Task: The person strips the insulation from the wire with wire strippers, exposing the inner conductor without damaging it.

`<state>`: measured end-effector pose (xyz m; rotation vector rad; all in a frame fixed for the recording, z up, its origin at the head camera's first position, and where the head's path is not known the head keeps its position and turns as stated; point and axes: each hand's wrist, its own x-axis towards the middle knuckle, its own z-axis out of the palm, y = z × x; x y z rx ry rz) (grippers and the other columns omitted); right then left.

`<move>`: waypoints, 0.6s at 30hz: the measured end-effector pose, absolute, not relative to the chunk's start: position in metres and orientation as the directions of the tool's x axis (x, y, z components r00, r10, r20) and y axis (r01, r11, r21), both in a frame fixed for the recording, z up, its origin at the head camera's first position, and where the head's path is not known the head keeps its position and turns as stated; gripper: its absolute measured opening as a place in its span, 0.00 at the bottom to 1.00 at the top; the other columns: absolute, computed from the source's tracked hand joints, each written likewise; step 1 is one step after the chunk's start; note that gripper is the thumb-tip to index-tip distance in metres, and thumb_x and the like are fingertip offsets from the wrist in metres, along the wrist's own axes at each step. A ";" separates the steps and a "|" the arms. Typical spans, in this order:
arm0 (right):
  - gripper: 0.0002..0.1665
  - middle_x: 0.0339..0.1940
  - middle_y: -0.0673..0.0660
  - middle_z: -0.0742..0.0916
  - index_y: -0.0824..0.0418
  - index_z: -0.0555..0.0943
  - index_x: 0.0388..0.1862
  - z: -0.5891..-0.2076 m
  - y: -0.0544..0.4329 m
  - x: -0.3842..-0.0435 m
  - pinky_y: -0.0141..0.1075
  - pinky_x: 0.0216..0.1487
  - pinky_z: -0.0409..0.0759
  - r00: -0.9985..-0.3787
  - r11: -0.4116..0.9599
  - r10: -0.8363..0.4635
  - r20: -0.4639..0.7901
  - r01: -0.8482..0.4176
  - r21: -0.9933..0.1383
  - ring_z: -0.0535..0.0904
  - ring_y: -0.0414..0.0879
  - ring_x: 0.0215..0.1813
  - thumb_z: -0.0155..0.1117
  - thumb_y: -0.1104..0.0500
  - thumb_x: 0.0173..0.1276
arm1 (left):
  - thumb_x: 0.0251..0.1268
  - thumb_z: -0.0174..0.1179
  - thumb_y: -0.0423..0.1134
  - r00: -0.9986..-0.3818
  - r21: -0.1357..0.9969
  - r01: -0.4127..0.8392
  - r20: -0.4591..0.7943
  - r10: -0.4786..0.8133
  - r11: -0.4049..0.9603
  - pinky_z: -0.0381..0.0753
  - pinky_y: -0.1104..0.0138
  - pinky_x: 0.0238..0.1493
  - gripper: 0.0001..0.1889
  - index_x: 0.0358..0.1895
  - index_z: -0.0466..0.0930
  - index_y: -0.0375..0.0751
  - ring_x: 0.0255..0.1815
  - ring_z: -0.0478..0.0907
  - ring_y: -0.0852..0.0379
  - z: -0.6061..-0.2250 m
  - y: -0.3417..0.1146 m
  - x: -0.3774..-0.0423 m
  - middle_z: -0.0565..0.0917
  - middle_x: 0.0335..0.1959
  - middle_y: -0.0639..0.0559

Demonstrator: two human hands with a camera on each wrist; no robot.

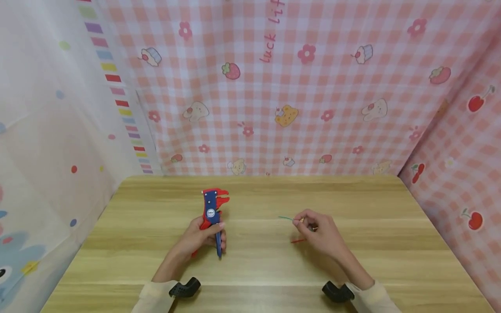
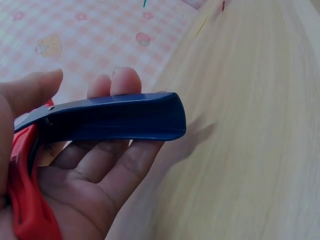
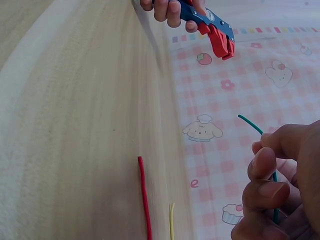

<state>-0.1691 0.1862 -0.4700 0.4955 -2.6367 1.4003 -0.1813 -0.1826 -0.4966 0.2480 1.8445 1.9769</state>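
Observation:
A red-and-blue wire stripper (image 1: 210, 204) is held up in my left hand (image 1: 205, 234), its red jaws at the top pointing right. In the left wrist view the fingers curl round its blue handle (image 2: 115, 117), and the red handle (image 2: 30, 190) lies against the palm. My right hand (image 1: 318, 232) pinches a thin green wire (image 1: 285, 218) between thumb and forefinger. One end sticks out to the left, towards the stripper but apart from it; in the right wrist view more wire runs down behind the fingers. Below that hand lie a red wire (image 3: 144, 197) and a yellow wire (image 3: 172, 222).
The wooden table (image 1: 250, 269) spreads under both hands. A pink checked cloth (image 1: 266, 87) hangs behind its back edge, with more cloth at the left and right sides. Black curved pieces (image 1: 185, 288) sit at both wrists, by the light sleeves.

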 end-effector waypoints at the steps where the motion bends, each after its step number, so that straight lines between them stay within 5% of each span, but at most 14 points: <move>1: 0.02 0.18 0.44 0.77 0.53 0.85 0.38 -0.469 0.186 -0.170 0.27 0.20 0.65 -0.941 0.520 -0.230 0.249 -0.335 -0.786 0.67 0.32 0.20 0.68 0.56 0.73 | 0.75 0.61 0.47 -0.895 0.983 -0.180 -0.150 0.420 -0.033 0.91 0.54 0.46 0.22 0.56 0.67 0.33 0.33 0.89 0.50 -0.495 -0.181 -0.181 0.87 0.33 0.48; 18: 0.05 0.16 0.44 0.73 0.56 0.85 0.39 -0.460 0.185 -0.176 0.28 0.22 0.63 -0.933 0.506 -0.224 0.281 -0.358 -0.785 0.63 0.32 0.19 0.67 0.56 0.74 | 0.77 0.59 0.42 -0.873 0.985 -0.133 -0.065 0.484 -0.108 0.91 0.54 0.44 0.22 0.57 0.65 0.26 0.31 0.88 0.52 -0.488 -0.162 -0.176 0.86 0.31 0.51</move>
